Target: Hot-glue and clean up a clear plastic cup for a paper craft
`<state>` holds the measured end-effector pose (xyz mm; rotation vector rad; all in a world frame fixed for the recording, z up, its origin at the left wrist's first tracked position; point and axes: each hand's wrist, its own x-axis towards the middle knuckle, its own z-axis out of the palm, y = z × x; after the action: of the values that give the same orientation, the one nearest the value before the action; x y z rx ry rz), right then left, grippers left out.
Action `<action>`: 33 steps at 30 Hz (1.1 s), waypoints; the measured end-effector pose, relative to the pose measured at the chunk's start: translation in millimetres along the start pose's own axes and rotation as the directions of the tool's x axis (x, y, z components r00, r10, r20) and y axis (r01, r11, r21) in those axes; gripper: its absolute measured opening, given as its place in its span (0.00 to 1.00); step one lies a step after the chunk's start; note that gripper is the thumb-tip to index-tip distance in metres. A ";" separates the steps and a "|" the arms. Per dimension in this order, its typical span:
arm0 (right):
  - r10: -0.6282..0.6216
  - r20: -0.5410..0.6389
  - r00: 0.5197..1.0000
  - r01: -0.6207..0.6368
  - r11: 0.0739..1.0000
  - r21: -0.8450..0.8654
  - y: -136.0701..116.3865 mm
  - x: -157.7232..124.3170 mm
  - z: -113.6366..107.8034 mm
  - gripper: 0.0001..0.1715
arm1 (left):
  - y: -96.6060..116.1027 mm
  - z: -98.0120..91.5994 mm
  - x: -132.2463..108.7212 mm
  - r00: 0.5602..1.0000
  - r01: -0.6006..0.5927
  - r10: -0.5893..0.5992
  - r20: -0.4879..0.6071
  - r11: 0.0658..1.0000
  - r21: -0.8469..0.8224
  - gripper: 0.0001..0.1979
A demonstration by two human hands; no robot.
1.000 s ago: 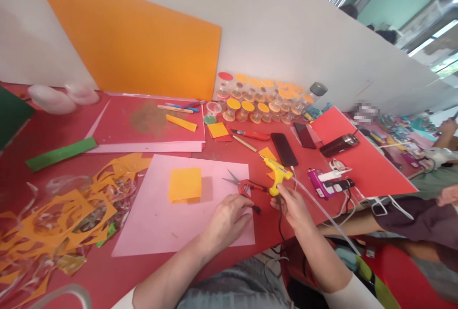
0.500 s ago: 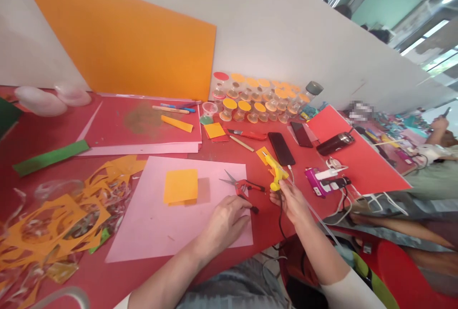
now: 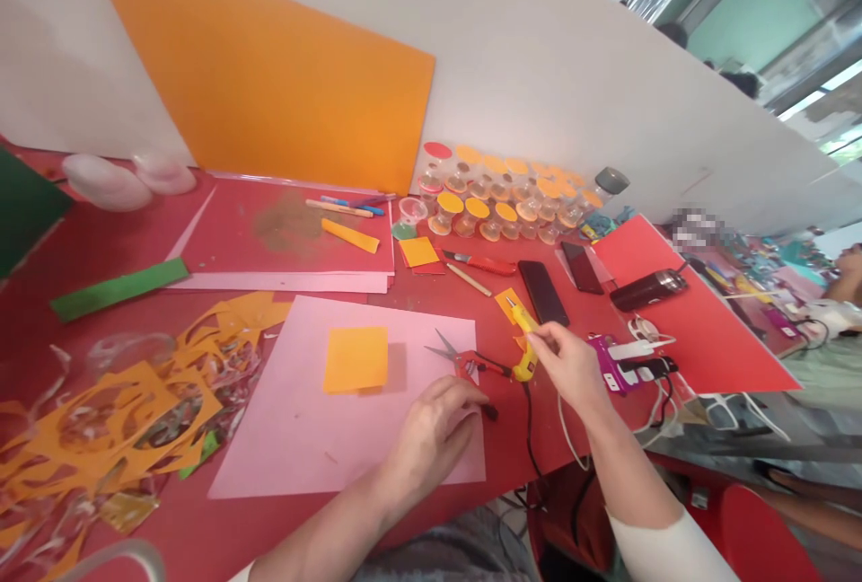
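My right hand [image 3: 571, 375] pinches the back of a yellow glue gun [image 3: 523, 344]. The gun's nozzle lies over a small orange paper piece [image 3: 505, 299], and its black cord runs down off the table edge. My left hand [image 3: 437, 429] rests on a pink sheet [image 3: 283, 438], loosely curved, with a gap between thumb and fingers and nothing visible in it. Its fingertips lie beside one handle of red-handled scissors [image 3: 464, 364], whose blades are spread. An orange square paper piece [image 3: 356, 359] stands slightly raised on the pink sheet.
Orange paper offcuts [image 3: 141, 411] pile up at the left. Behind are clear cups with orange discs [image 3: 477, 209] and a red cutter knife [image 3: 488, 265]. Two phones [image 3: 542, 292], a purple power strip [image 3: 610, 366] and a black flask [image 3: 647, 289] lie at the right.
My right hand has shifted from below the glue gun to its upper right side, and the gun has turned slightly. My left hand stays near the scissors. The view has shifted a little.
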<state>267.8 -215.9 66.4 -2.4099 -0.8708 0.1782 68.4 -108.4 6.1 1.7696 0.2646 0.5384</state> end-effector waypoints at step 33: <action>-0.058 0.083 0.995 0.012 0.883 0.470 -40.9 33.8 27.1 0.27 | 31.8 -38.6 -32.8 0.816 -0.401 0.240 0.525 0.890 0.217 0.12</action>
<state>263.5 -156.5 68.6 -1.9413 -0.8035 0.4415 17.9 -98.7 36.5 2.2218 -0.3367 0.2751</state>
